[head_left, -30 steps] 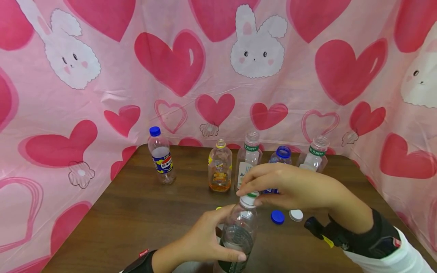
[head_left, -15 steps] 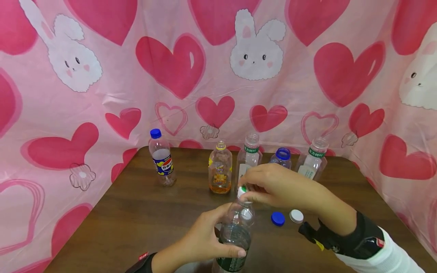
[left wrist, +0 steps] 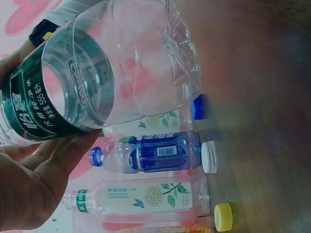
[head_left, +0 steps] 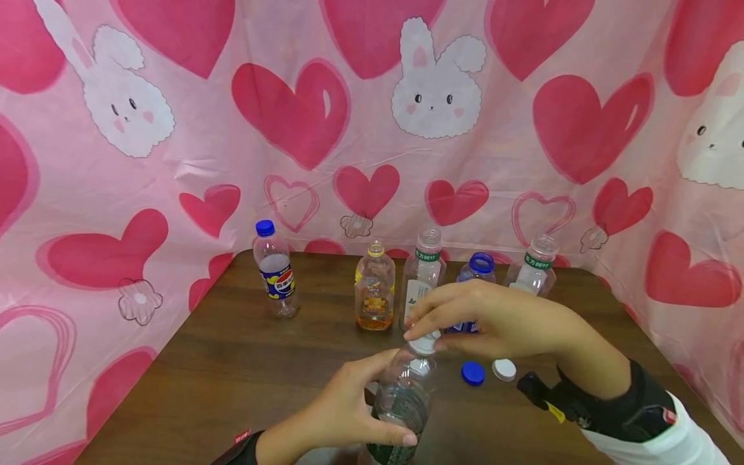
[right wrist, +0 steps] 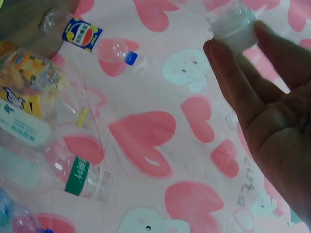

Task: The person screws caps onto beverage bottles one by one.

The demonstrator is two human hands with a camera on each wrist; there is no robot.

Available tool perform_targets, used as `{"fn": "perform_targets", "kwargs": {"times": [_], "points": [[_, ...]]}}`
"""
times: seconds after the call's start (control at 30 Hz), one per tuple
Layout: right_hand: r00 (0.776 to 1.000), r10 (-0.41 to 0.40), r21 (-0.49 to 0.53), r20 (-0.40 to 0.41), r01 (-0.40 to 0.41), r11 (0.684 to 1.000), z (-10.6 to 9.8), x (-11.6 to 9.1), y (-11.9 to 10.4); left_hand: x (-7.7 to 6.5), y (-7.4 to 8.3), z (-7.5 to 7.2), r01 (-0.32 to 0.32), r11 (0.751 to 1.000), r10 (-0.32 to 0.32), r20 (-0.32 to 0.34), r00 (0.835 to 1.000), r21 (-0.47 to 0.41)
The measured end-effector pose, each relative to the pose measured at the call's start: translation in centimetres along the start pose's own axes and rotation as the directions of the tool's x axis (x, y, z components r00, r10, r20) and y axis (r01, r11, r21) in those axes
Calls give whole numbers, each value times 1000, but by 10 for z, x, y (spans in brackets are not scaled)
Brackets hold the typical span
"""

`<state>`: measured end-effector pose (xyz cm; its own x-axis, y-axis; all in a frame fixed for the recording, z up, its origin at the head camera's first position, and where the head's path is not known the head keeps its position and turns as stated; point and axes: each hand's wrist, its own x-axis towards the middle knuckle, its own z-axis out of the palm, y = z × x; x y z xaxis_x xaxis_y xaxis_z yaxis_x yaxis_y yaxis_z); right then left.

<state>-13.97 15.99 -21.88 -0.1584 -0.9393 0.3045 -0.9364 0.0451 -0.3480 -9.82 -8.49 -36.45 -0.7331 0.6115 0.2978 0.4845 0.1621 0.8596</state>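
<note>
My left hand [head_left: 349, 403] is wrapped around a clear plastic water bottle [head_left: 407, 391] near the front of the table. Its dark green label [left wrist: 48, 92] shows in the left wrist view, where the bottle's base is off the table. On the bottle's mouth is a white cap [head_left: 424, 343], and my right hand [head_left: 482, 316] pinches it from above between thumb and fingers. The right wrist view also shows the white cap [right wrist: 234, 36] between the fingertips. Whether the cap is tight or loose cannot be told.
Behind stand a blue-capped Pepsi bottle [head_left: 277, 274], a capless bottle with orange liquid [head_left: 374, 290], two capless green-collared bottles [head_left: 428, 257] and a capless blue-rimmed bottle [head_left: 482, 263]. A blue cap [head_left: 473, 372], a white cap [head_left: 504, 369] and a yellow cap [left wrist: 223, 217] lie on the table.
My right hand first swung left and twisted at the cap, then turned back right with its fingers over the cap top. The left hand keeps its grip on the bottle, which shifted slightly.
</note>
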Motion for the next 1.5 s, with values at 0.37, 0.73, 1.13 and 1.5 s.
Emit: {"fn": "perform_targets", "kwargs": {"times": [0.37,0.73,1.13,1.5], "points": [[994,106,-152,-31,-109,982,14,2,3,1,-3,7,4,999,-1,-73,997,38],[996,59,-205,-74,-73,976,21,3,7,1,-7,9,4,997,6,-121,993,76],[985,55,-46,-161,-63,997,26,-4,7,0,-3,8,-13,997,22,-119,993,76],[923,324,198,-206,-285,938,67,-45,32,-6,0,4,-64,995,75,-156,985,76]]}}
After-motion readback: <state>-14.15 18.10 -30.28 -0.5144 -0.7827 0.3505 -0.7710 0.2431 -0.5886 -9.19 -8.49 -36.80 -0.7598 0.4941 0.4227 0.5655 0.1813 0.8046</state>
